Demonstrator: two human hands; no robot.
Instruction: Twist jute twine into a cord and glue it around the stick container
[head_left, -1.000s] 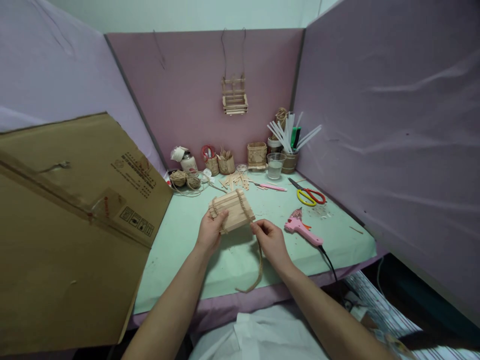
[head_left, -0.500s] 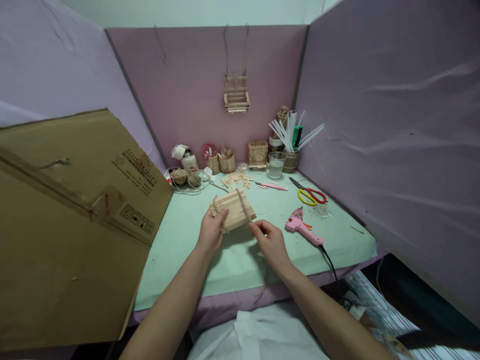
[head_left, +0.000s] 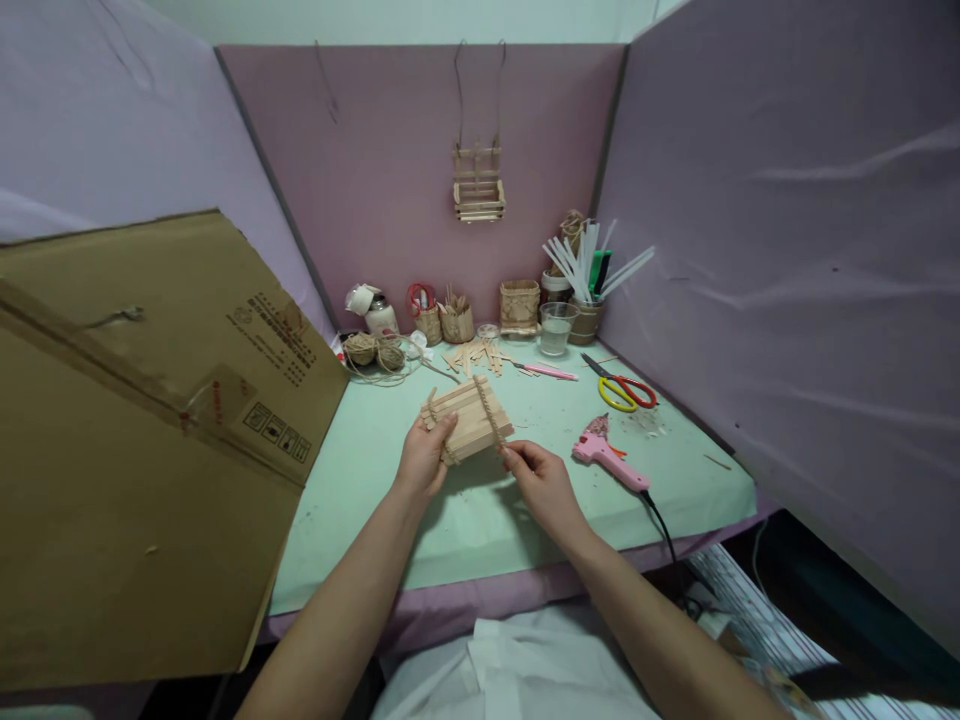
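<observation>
A small panel of pale wooden sticks (head_left: pixel 469 420) is held tilted above the table. My left hand (head_left: pixel 426 455) grips its left side, thumb on top and fingers beneath. Braided twine (head_left: pixel 489 410) runs across the panel's right part, and another strand crosses its left end. At the lower right corner, my right hand (head_left: pixel 536 480) pinches the twine's end between thumb and fingers. Right of the hands lies a pink hot glue gun (head_left: pixel 609 458), its nozzle pointing away from me.
Scissors (head_left: pixel 626 388) and a pink craft knife (head_left: pixel 551 372) lie toward the back. Behind are loose sticks (head_left: pixel 476 355), twine balls (head_left: pixel 375 350), a cup of liquid (head_left: pixel 556 330) and a pot of white glue sticks (head_left: pixel 587 320). A cardboard sheet (head_left: pixel 150 450) stands at left.
The view has shifted slightly. Both hands keep nearly the same hold on the stick panel and the twine.
</observation>
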